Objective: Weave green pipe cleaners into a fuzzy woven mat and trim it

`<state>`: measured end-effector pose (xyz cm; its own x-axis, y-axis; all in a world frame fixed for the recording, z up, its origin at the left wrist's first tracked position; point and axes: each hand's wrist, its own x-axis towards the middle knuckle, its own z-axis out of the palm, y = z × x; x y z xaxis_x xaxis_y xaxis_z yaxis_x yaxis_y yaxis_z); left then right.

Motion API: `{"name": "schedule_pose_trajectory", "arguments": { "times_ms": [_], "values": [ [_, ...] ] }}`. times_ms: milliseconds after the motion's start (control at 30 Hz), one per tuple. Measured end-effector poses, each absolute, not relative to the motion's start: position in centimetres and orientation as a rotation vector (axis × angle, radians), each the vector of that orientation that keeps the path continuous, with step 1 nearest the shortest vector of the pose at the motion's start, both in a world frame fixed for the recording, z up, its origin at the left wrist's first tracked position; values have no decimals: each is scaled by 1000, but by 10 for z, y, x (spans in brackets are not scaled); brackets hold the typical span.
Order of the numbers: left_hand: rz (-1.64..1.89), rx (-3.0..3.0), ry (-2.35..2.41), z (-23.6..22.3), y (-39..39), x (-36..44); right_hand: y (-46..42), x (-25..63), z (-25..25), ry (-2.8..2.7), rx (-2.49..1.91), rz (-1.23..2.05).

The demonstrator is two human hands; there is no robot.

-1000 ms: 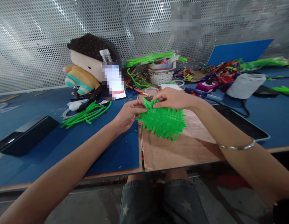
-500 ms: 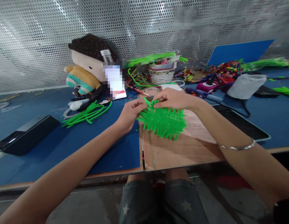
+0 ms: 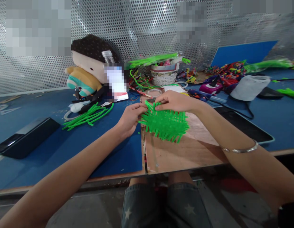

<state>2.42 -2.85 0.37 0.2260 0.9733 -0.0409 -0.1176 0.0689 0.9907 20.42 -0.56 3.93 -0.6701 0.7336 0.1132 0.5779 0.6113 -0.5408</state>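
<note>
A mat woven from bright green pipe cleaners (image 3: 165,125) hangs just above the wooden board, its stem ends sticking out all round. My left hand (image 3: 131,117) pinches it at the upper left corner between thumb and fingers. Along its top edge my right hand (image 3: 174,101) grips the mat, thumb pressed near a couple of upright stems. The fingertips of both hands are partly hidden behind the green stems. Loose green pipe cleaners (image 3: 88,117) lie in a bunch on the blue tabletop to the left.
A black box-shaped device (image 3: 27,137) lies at the left. Behind stand a plush toy (image 3: 90,60), a lit phone (image 3: 117,82) and a woven basket (image 3: 164,76). On the right are a black tablet (image 3: 244,125), a white cup-like roll (image 3: 250,87) and a purple box (image 3: 210,88).
My left hand's fingertips have shifted slightly at the corner stems. The mat and my right hand stay in nearly the same place.
</note>
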Motion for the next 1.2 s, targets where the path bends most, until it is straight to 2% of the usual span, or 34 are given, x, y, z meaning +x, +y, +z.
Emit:
{"name": "schedule_pose_trajectory", "arguments": {
  "times_ms": [400, 767, 1200],
  "values": [
    [1192, 1414, 919, -4, -24, 24, -3, 206, 35, -2472, -1138, 730],
    [1251, 1430, 962, -6, -22, 24, -2, 206, 35, -2488, -1017, 743],
    [1136, 1335, 836, -5, -22, 25, -6, 204, 40, -2541, -998, 688]
  ]
}}
